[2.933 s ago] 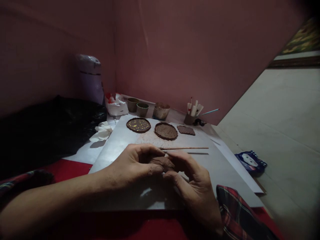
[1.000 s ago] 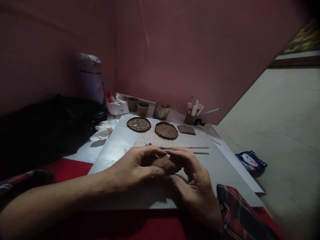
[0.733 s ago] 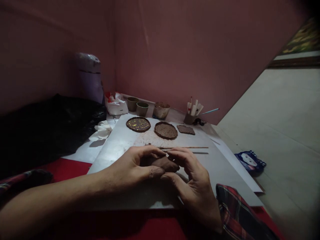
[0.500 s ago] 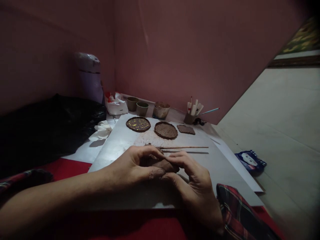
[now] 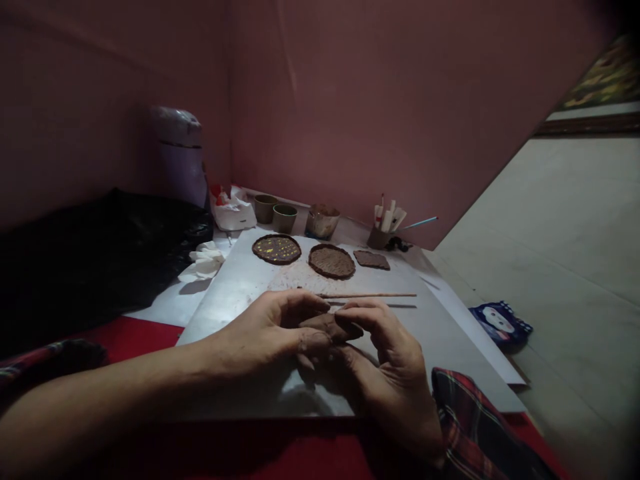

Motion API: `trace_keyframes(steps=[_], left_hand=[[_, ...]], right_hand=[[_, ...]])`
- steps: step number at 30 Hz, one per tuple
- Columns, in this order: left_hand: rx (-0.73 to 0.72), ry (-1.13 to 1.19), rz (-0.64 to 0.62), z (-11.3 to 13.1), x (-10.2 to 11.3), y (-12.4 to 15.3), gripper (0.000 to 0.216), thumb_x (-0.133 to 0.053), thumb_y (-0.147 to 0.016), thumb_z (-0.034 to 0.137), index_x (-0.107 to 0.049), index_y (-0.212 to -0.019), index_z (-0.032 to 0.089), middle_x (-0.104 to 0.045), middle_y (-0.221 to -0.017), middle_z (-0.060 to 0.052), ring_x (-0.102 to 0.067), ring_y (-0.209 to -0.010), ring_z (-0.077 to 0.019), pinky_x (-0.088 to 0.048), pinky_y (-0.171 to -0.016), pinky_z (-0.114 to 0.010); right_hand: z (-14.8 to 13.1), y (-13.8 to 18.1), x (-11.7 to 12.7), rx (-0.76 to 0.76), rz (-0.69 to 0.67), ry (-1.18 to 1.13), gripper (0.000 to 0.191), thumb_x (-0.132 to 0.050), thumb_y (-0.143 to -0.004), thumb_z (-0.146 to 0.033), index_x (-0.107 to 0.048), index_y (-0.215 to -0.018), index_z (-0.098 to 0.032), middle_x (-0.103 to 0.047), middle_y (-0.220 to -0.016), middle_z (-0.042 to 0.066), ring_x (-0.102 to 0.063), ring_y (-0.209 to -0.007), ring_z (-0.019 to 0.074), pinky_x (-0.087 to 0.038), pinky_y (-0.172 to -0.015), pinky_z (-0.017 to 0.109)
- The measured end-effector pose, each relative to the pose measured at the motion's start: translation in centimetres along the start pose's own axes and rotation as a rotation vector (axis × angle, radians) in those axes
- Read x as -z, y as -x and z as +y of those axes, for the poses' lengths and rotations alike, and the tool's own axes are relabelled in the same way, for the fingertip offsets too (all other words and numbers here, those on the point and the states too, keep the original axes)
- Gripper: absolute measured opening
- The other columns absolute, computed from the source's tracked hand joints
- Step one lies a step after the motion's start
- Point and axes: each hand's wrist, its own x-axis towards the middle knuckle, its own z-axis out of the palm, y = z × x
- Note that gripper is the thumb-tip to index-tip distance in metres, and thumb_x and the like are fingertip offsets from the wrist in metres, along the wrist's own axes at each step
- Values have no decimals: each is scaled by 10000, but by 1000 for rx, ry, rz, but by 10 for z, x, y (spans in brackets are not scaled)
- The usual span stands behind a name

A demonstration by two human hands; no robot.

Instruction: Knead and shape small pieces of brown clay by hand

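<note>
A lump of brown clay point(image 5: 325, 325) is held between both hands above the near part of the white board point(image 5: 450, 353). My left hand point(image 5: 280, 327) closes on its left side, thumb in front and fingers behind. My right hand point(image 5: 385, 360) grips the right end, its fingers bent over the top and its thumb beneath. Clay smears show on the fingertips. Just beyond the hands lies a thin wooden stick point(image 5: 370, 295). Farther back are a round clay piece with yellow spots point(image 5: 277, 249), a plain round clay piece point(image 5: 331, 261) and a small rectangular clay slab point(image 5: 372, 260).
Two green cups point(image 5: 285, 218), a clay-stained glass point(image 5: 322, 221) and a holder with brushes and sticks point(image 5: 380, 237) stand along the back wall. Crumpled tissue point(image 5: 203, 262) and a black plastic bag point(image 5: 100, 260) lie left. A blue packet point(image 5: 501, 325) is at the right.
The clay has turned slightly in my hands, and my right fingers have shifted over its end. The right thumb has moved lower beneath it.
</note>
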Motion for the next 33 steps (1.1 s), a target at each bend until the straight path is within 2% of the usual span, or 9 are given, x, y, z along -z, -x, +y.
trace_keyframes(steps=[3,6,8,11,15,19,23,28,33], left_hand=[[-33,-79,21,-2,2,0,246,-648,-814,303,-667,-988,131,-675,-911,-51,-593,-801,-146,-460,-694,-235],[-39,-107,42,-4,4,0,261,-675,-791,280,-669,-1007,133,-680,-961,-64,-591,-852,-163,-455,-733,-248],[-45,-85,53,-4,4,0,250,-692,-772,245,-669,-995,134,-682,-930,-49,-590,-818,-148,-455,-715,-234],[-37,-73,74,-2,4,1,172,-699,-746,190,-674,-899,115,-657,-762,-11,-562,-683,-110,-445,-631,-206],[-38,-164,66,-1,5,1,141,-679,-768,220,-677,-835,95,-618,-661,-1,-526,-605,-98,-418,-564,-199],[-60,-93,36,-6,7,0,168,-685,-774,217,-698,-914,126,-688,-819,-29,-596,-733,-126,-461,-661,-211],[-75,82,25,-7,7,-2,327,-716,-740,154,-662,-1062,185,-711,-1020,-37,-635,-930,-167,-480,-808,-251],[18,-4,-44,-4,5,-4,314,-688,-776,245,-659,-1074,150,-708,-962,-71,-632,-700,-142,-488,-628,-250],[19,-24,62,-4,4,-2,294,-716,-735,233,-657,-991,98,-702,-861,-74,-604,-695,-144,-461,-629,-249]], right_hand=[[0,-1,0,-15,-34,-7,407,-581,-747,23,-548,-1067,-227,-547,-1054,24,-555,-989,166,-474,-842,282],[-1,-3,1,-19,-57,5,442,-648,-741,-35,-527,-1120,-228,-537,-1103,29,-549,-1006,169,-465,-861,273],[-1,-4,3,-14,-79,24,410,-665,-759,-75,-542,-1119,-230,-550,-1106,30,-552,-1009,166,-458,-867,265],[-1,-4,4,9,-121,17,281,-629,-819,-115,-587,-1072,-229,-595,-1024,23,-577,-968,156,-467,-843,257],[0,-3,5,29,-145,-12,227,-626,-833,-132,-609,-1041,-219,-616,-988,23,-600,-921,145,-486,-810,252],[0,-2,3,62,-91,3,239,-627,-824,-107,-605,-1031,-227,-613,-990,19,-600,-930,143,-490,-808,251],[1,-1,1,44,-12,19,279,-621,-813,-76,-586,-1040,-234,-597,-1032,21,-586,-968,154,-489,-825,270],[2,2,0,5,8,-3,372,-588,-786,-17,-552,-1093,-223,-575,-1063,30,-566,-1001,162,-480,-853,279],[0,1,1,31,-53,-1,415,-608,-774,-22,-534,-1121,-237,-549,-1095,27,-555,-1014,157,-482,-844,261]])
